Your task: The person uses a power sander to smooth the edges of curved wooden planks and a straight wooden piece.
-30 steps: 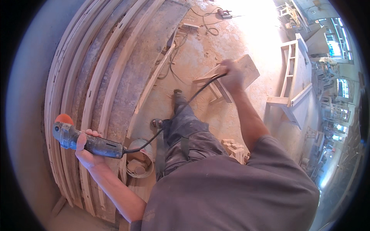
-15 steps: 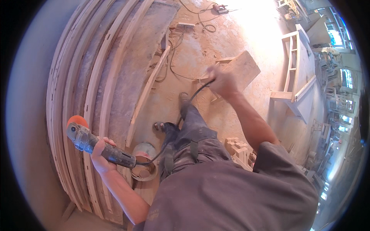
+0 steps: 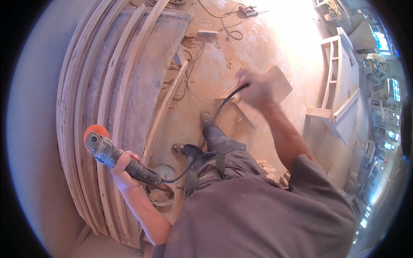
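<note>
The dusty floor (image 3: 266,47) spreads out below me, very bright toward the top. To my left stands a long bench top (image 3: 148,53), grey and worn, with long wooden strips (image 3: 129,73) lying along it side by side. Off to my right is a large wooden frame (image 3: 331,79) with crosspieces, a flat pale panel (image 3: 349,64) on its far side. My dark shirt (image 3: 258,219) fills the bottom of my view, my dusty trousers (image 3: 234,161) just above it. Past my right hand, partly behind it, a flat board (image 3: 282,81) shows. By my right side sits a pile of small wood blocks (image 3: 267,168), partly covered by my sleeve. A bucket (image 3: 164,169) stands left of my legs, near the bench

The grinder (image 3: 127,163) is in my left hand (image 3: 124,175), held at a slant over the strips, its head up and to the left; my fingers are wrapped round its body, the thumb lying across it. My right hand (image 3: 258,89) is raised over the floor near the board, blurred, the fingers closed on the black cord (image 3: 231,95), which curves down toward my leg. Another stretch leaves the grinder's back end above the bucket. Smallest is the orange disc (image 3: 98,129) on the grinder's head; whether it touches a strip I cannot tell
</note>
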